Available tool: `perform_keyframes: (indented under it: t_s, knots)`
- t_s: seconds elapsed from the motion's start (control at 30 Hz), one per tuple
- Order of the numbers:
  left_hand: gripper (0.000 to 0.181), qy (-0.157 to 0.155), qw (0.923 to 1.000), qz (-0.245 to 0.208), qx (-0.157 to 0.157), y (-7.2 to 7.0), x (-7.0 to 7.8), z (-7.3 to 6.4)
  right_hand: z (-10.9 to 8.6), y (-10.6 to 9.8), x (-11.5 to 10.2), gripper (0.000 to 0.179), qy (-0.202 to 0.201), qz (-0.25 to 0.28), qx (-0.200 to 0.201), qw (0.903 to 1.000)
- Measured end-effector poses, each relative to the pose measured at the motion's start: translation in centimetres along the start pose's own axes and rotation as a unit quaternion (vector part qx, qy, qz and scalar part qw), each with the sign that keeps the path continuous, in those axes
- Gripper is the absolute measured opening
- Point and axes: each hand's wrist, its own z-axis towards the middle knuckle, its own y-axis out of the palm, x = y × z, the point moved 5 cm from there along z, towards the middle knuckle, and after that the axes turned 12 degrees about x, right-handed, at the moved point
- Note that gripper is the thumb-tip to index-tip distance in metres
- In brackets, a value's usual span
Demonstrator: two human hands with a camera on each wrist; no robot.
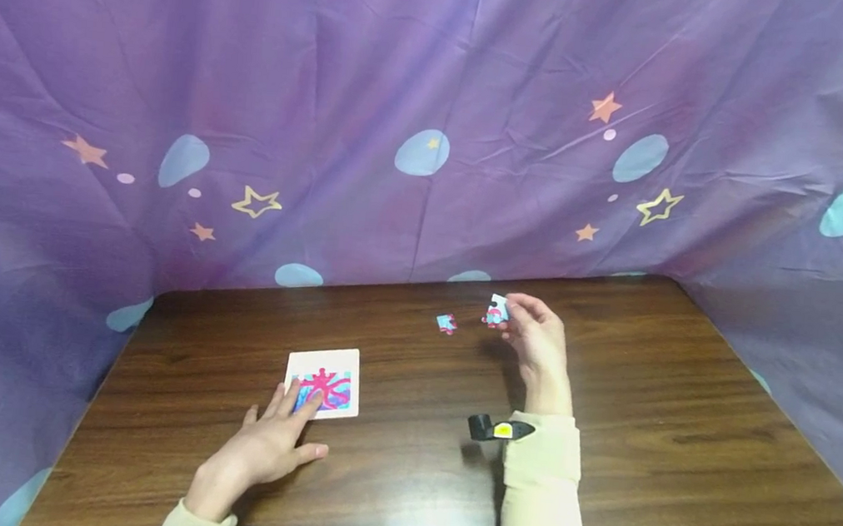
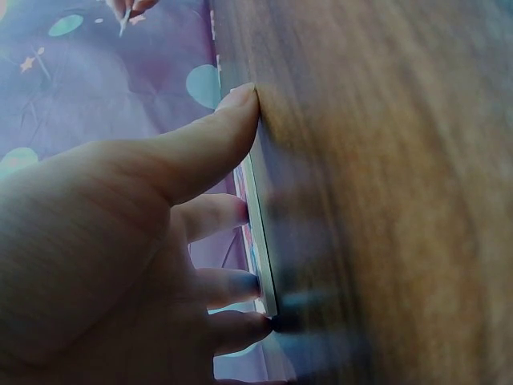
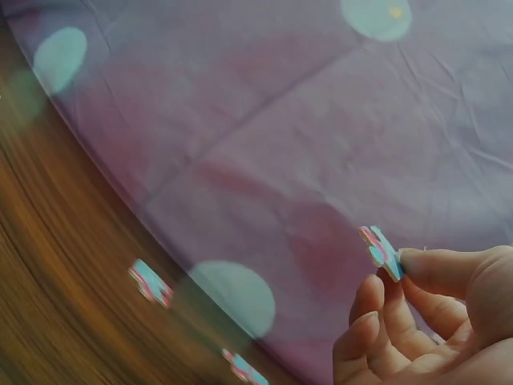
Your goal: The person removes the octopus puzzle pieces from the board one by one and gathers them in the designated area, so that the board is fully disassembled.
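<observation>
A white-framed puzzle board lies on the table at left, its lower part filled with a pink octopus on blue. My left hand rests on its lower left corner with fingers spread; in the left wrist view the fingertips touch the board's edge. Above the table at the back, my right hand pinches a small blue and pink puzzle piece between thumb and fingers. Two more puzzle pieces lie on the table: one and another, nearer the held one in the right wrist view.
The brown wooden table meets a purple curtain with stars and ovals at its back and sides. A black wrist camera sticks out from the right sleeve.
</observation>
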Motion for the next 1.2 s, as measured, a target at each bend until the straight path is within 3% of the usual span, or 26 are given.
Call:
perform_keyframes:
  t_s: [0.63,1.03,1.2]
  knots:
    - [0.076,-0.008,1.0000,0.005,-0.003,-0.4,-0.1,0.1,4.9,-5.7,-1.5,0.004,0.012,-0.042,0.031,0.9986]
    - [0.077,-0.016,0.9997,-0.012,-0.012,0.0,0.0,0.0,7.6,-7.3,-0.9,0.011,-0.004,-0.138,0.013,0.9903]
    - [0.078,-0.019,0.9997,-0.011,-0.011,0.0,-0.1,0.0,8.9,-7.4,-0.5,0.022,-0.029,-0.206,0.000,0.9780]
